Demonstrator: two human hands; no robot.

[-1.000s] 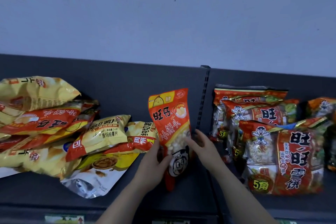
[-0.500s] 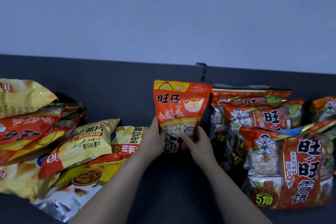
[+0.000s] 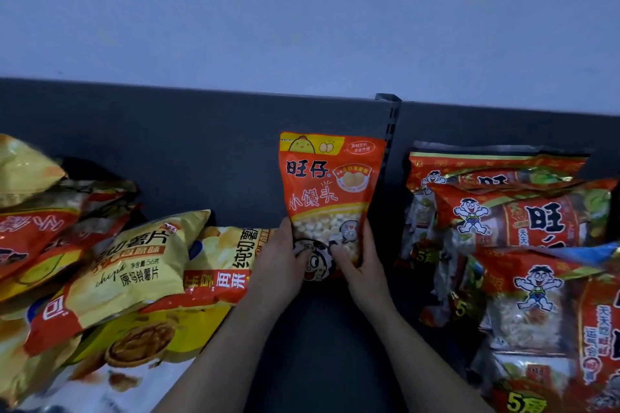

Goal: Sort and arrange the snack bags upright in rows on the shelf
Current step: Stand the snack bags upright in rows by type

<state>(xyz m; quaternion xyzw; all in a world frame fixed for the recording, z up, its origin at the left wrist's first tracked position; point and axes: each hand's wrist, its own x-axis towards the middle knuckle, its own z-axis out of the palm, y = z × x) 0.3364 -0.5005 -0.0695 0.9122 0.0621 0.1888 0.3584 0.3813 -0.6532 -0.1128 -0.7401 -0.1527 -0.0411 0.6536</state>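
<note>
Head view, and I've got the orange snack bag [image 3: 327, 191] dead centre of the frame, upright, print facing me and the right way up. My left hand [image 3: 280, 261] grips its lower left edge, with the thumb laid across the cartoon face on the front. My right hand [image 3: 364, 265] does the same on the lower right edge, thumb on the front and fingers wrapped round the side. That's a firm two-handed hold on the bag. The hands cover its bottom edge, so I can't tell if the base sits on the shelf [image 3: 322, 329] or hangs just above it.

Behind the bag is the dark back panel [image 3: 201, 144], and the bag's right edge comes just beside the slotted upright post [image 3: 391, 131].

Lower left of the frame: a loose pile of yellow chip bags [image 3: 134, 261] lying flat and overlapping, the nearest one touching my left wrist. Right side of the frame: red rice-cracker packs [image 3: 520, 221] lined up one in front of another, leaning back, clear of my right hand. Across the top of the frame runs a pale wall [image 3: 302, 10].
</note>
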